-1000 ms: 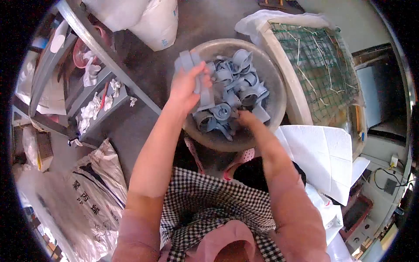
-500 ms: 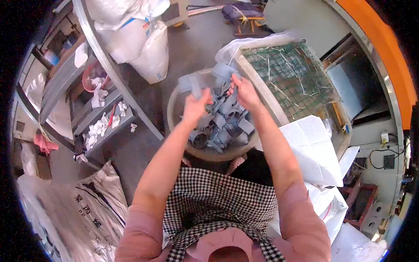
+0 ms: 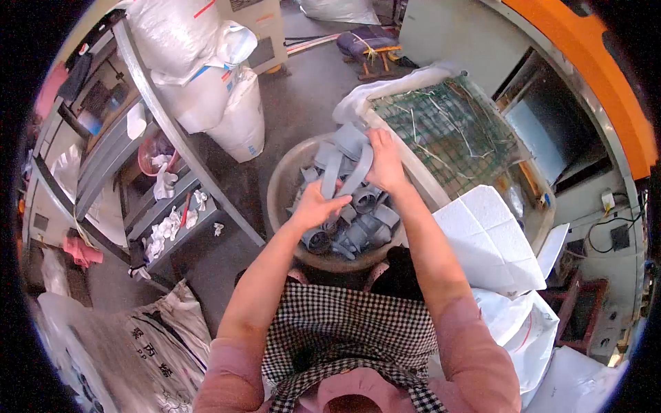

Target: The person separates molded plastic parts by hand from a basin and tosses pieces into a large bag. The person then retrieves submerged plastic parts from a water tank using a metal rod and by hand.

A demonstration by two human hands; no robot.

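Observation:
A round beige tub (image 3: pixel 275 189) in front of my knees is filled with grey plastic fittings (image 3: pixel 358 230), several with round openings. Above the pile my left hand (image 3: pixel 318 206) is closed on the lower end of a grey plastic piece with a straight flat strip (image 3: pixel 332 172). My right hand (image 3: pixel 387 164) grips a second grey plastic piece with a curved strip (image 3: pixel 359 173), from its right side. The two pieces lie against or very near each other; whether they are joined I cannot tell. My fingers hide parts of both.
A crate covered with green netting (image 3: pixel 441 117) stands right of the tub, with a white foam sheet (image 3: pixel 489 237) nearer me. On the left are a metal rack (image 3: pixel 186 155) and a printed woven sack (image 3: pixel 151 344). Stacked white sacks (image 3: pixel 237 117) stand behind.
Half a second ago my hands were apart, each with a grey piece. Both pieces have come together over the tub. My left hand has moved right and nearer to me.

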